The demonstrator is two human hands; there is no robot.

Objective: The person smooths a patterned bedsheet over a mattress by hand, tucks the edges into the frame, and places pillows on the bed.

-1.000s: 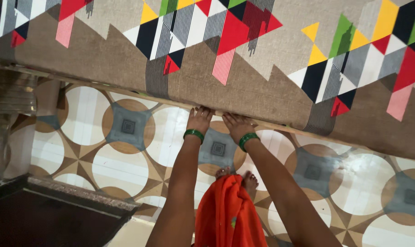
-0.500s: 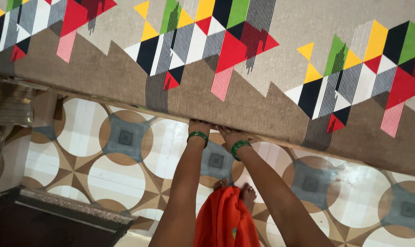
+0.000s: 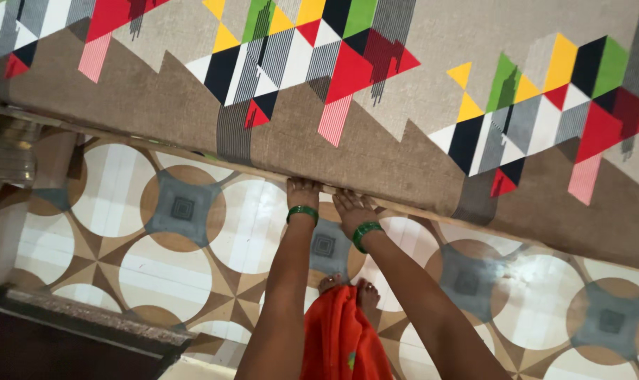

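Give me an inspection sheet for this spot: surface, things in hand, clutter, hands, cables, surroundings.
Surface: tiled floor patterned with white circles, brown rings and grey squares.
Things in hand: grey-brown bedcover with coloured triangles, its lower edge hanging down to a thin wooden strip running along below it.
Clutter: nothing seen.
Hands: left hand and right hand side by side at the cover's lower edge, fingers tucked under it and out of sight; a green bangle on each wrist.
Cables: nothing seen.
Surroundings: orange garment and bare feet below; dark stone-edged ledge lower left; shiny metal vessel at left edge.
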